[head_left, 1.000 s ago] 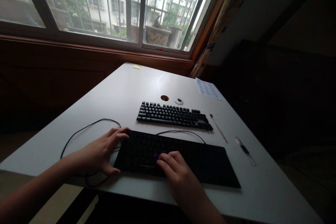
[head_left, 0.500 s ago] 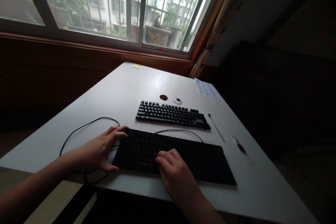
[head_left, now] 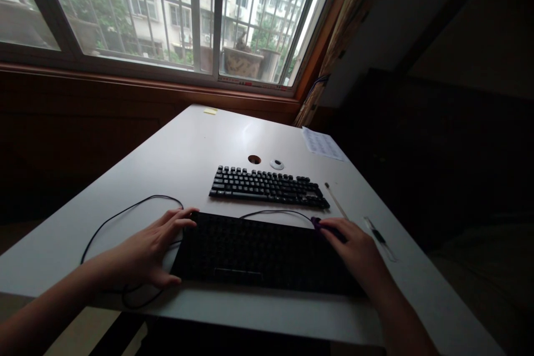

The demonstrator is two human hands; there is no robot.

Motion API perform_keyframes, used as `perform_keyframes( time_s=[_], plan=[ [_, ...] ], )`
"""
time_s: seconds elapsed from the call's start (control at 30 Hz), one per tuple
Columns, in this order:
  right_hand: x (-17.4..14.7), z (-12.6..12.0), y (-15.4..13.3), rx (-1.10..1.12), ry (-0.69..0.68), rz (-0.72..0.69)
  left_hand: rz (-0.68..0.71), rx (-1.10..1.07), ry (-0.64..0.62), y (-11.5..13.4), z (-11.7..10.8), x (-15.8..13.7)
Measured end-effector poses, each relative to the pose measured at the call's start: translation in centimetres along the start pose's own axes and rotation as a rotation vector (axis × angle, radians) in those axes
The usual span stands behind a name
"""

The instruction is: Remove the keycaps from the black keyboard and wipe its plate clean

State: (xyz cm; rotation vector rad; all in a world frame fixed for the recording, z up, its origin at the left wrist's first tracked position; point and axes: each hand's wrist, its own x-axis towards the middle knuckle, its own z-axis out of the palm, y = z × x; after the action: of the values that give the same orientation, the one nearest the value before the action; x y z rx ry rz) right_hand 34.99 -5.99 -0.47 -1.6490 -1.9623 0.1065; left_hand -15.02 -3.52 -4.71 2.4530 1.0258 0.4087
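A wide black keyboard-like slab (head_left: 267,253) lies along the front of the desk; its surface is too dark to make out key by key. My left hand (head_left: 152,247) spans its left end, fingertips at the far corner and thumb at the near corner. At the right part of its far edge, my right hand (head_left: 354,242) pinches a small purple object (head_left: 316,222), mostly hidden by the fingers, so its kind does not show. Behind the slab sits a second black keyboard (head_left: 267,186) with light key markings and a gap at its right side.
A black cable (head_left: 120,212) loops on the left of the white desk (head_left: 167,156). To the right lie a thin stick (head_left: 336,200) and a slim dark-and-clear tool (head_left: 379,236). Farther back are a cable hole (head_left: 254,159), a white ring (head_left: 277,164), printed paper (head_left: 323,144) and a yellow note (head_left: 210,112).
My right hand has moved from the slab's middle to the right part of its far edge, with the purple object still pinched. My left hand keeps its place at the slab's left end.
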Motion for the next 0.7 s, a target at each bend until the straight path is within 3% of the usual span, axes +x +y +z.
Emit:
perform_keyframes(
  time_s=[0.1, 0.2, 0.3, 0.37, 0.5, 0.7],
  plan=[
    [0.5, -0.8, 2.9, -0.087, 0.01, 0.062, 0.004, -0.002, 0.001, 0.1, -0.1, -0.1],
    [1.2, -1.6, 6.2, -0.101, -0.078, 0.191, 0.005, 0.001, -0.001, 0.2, -0.2, -0.2],
    [2.0, -2.3, 9.7, -0.232, 0.005, 0.416, -0.003, 0.004, -0.008, 0.2, -0.2, -0.2],
    [2.7, -2.6, 11.6, -0.315, 0.041, 0.492, -0.003, 0.006, -0.009, 0.1, -0.2, -0.2],
    [4.7, -1.8, 13.7, -0.399, 0.009, 0.504, -0.002, 0.008, -0.006, -0.1, -0.1, -0.1],
    [7.0, 0.2, 14.6, -0.439, -0.128, 0.514, -0.008, -0.005, 0.001, 0.4, -0.4, -0.1]
  ],
)
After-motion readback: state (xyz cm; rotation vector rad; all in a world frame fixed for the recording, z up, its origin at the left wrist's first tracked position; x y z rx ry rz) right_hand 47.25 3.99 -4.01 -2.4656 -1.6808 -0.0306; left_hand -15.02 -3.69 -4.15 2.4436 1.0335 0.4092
